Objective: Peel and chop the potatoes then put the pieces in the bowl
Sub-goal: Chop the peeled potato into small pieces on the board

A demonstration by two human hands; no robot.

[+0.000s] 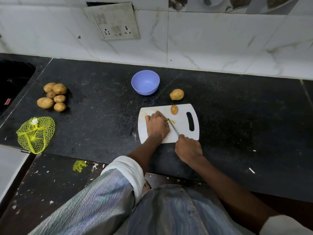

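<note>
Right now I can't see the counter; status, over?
Left hand holds potato on board. Right hand grips knife, cutting. Bowl empty, nothing blocking.

Black counter (237, 102) bears cutting board (183, 131), bowl (145, 82), potatoes (52, 97), net bag (35, 134).

My left hand (156, 125) covers the potato piece under it; only yellow slivers (173, 122) show. My right hand (188, 148) hides the knife handle.
</note>
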